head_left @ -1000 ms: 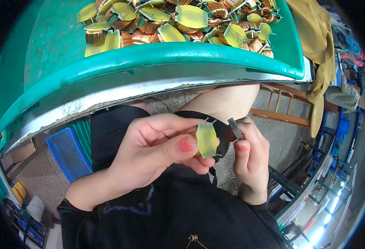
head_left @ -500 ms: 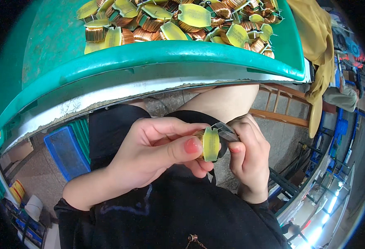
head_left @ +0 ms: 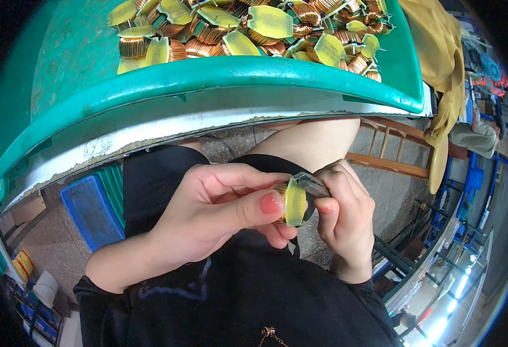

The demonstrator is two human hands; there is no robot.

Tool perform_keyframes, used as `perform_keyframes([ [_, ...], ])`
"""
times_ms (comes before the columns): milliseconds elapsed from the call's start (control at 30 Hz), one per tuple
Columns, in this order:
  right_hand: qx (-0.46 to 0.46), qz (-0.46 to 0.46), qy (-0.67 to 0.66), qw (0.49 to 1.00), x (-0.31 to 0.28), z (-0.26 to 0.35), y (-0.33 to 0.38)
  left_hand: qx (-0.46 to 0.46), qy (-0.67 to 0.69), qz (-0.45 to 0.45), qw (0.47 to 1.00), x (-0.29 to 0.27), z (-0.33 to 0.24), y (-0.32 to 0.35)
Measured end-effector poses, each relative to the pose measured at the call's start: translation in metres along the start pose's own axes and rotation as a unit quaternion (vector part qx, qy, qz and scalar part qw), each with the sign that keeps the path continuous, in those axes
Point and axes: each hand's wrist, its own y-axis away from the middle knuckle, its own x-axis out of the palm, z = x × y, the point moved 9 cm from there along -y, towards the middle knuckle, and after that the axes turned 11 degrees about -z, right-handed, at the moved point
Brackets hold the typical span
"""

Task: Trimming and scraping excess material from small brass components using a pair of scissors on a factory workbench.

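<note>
A glossy copper-wire coil (head_left: 283,202) with a smooth yellow plastic end plate is pinched in the left hand (head_left: 219,211), while the right hand (head_left: 346,217) holds a dull grey metal tool (head_left: 310,184) against it. More shiny copper coils (head_left: 254,29) lie on a scuffed matt green plastic tray (head_left: 208,78). Mustard cloth (head_left: 439,63) hangs over wooden rails (head_left: 387,165).

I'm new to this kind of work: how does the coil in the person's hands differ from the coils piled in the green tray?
The held coil is alone, pinched in the left hand below the table edge, while the piled coils lie loose in a heap in the green tray. The held coil meets a grey metal tool in the right hand; nothing touches the piled coils. Both show copper windings with yellow-green plates.
</note>
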Motion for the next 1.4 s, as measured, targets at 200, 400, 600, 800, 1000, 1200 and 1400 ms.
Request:
perform_keyframes([
  [200,-0.008,-0.004,0.011,1.000,0.000,0.001,0.001,-0.005,0.003,-0.002,1.000,-0.002,0.002,0.000],
  [400,-0.011,-0.004,0.036,0.999,0.000,-0.001,0.004,0.001,-0.001,0.000,1.000,-0.001,0.002,0.000],
  [600,0.003,0.008,0.025,1.000,0.002,0.000,0.002,0.003,-0.038,-0.030,0.999,-0.009,0.006,-0.002],
  [800,0.009,0.025,0.033,0.999,0.006,0.003,0.004,0.236,-0.087,-0.027,0.967,-0.006,-0.024,0.004],
  [1000,0.006,0.009,0.052,0.999,0.007,0.001,0.005,0.273,-0.131,-0.016,0.953,-0.004,-0.025,0.009],
  [1200,-0.037,-0.058,0.111,0.991,0.007,0.006,0.005,0.359,-0.183,0.005,0.915,-0.001,-0.029,0.012],
  [1400,-0.028,-0.074,0.189,0.979,0.014,0.005,0.007,0.331,-0.110,-0.049,0.936,-0.013,-0.024,0.008],
])
